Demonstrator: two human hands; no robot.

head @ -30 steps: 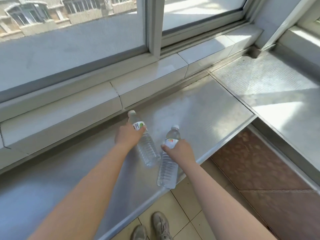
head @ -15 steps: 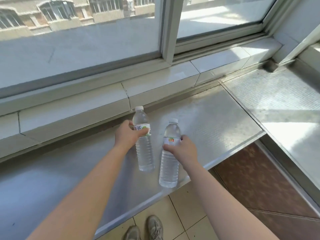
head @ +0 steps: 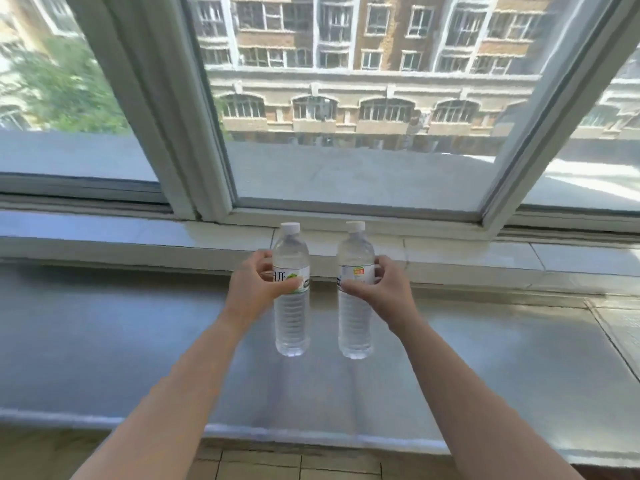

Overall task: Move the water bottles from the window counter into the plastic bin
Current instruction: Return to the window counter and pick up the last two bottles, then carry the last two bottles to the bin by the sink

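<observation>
Head view: two clear bottles, white caps, upright, side by side but apart. Left bottle [head: 292,292] gripped at its label by left hand [head: 258,289] fingers; right bottle [head: 355,292] likewise by right hand [head: 379,289]. Both above the grey desk [head: 104,341], mid-depth; bare desk on either side.

Two bare forearms, sleeveless, hands [head: 258,289] without rings.

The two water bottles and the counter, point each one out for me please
Left bottle [head: 292,327]: head view, ribbed lower body below the left hand.
Right bottle [head: 355,327]: head view, ribbed lower body below the right hand.
Counter [head: 104,341]: head view, bare metal top, left part.
</observation>
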